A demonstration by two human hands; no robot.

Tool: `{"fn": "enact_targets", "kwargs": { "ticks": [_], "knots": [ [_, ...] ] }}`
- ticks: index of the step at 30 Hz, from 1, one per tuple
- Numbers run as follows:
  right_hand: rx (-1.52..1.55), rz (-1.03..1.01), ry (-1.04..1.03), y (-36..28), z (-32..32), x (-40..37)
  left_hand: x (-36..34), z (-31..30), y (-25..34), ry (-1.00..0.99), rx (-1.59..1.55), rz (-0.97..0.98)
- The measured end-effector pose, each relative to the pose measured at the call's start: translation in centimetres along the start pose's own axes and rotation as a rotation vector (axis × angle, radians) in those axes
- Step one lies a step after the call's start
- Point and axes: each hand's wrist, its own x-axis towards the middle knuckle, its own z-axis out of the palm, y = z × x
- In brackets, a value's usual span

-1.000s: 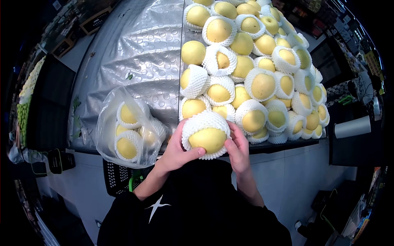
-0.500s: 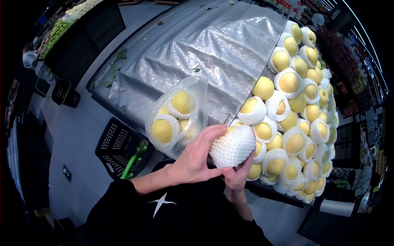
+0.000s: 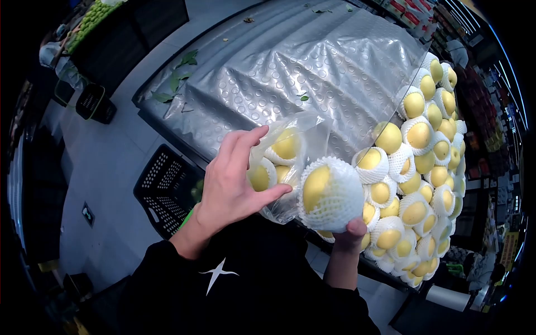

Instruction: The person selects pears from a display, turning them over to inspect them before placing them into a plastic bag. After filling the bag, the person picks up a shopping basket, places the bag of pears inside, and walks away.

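A yellow pear in a white foam net [image 3: 330, 195] rests in my right hand [image 3: 350, 237], whose thumb presses on its lower right side. The fruit's bare yellow skin shows on the left of the net. My left hand [image 3: 229, 181] has its thumb and fingers spread at the near left side of a clear plastic bag [image 3: 312, 131], with nothing gripped between them. Inside the bag lie several netted pears [image 3: 286, 144], partly covered by this hand. The held pear overlaps the bag's right edge in this view.
A heap of netted pears [image 3: 416, 212] fills the stand's right side beside a clear divider. Silver padded sheeting [image 3: 251, 78] with loose leaves [image 3: 176, 81] covers the rest. A black basket [image 3: 162, 190] stands at the left. Farther off is a person [image 3: 58, 58].
My left hand has let go of the pear and moved left to the bag, fingers spreading. The pear now sits in my right hand alone, slightly right and turned to show more yellow.
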Motion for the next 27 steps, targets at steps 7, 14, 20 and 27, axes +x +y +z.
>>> {"fn": "enact_targets", "kwargs": {
  "ticks": [7, 14, 20, 27],
  "knots": [
    [-0.124, 0.091, -0.097, 2.4, 1.6, 4.4, 1.5, -0.9, -4.6, -0.082, 0.288, -0.116],
    [-0.416, 0.185, -0.108, 2.9, 3.1, 8.1, 2.4, -0.9, -6.6, -0.268, -0.45, -0.375],
    [-1.049, 0.22, -0.026, 1.5, 6.7, 10.8, 3.1, -0.1, -7.3, -0.273, -0.73, -0.347],
    [-1.851, 0.145, 0.03, 2.8, 9.5, 12.2, 4.3, -0.7, -8.2, -0.297, -0.9, -0.302]
  ]
}}
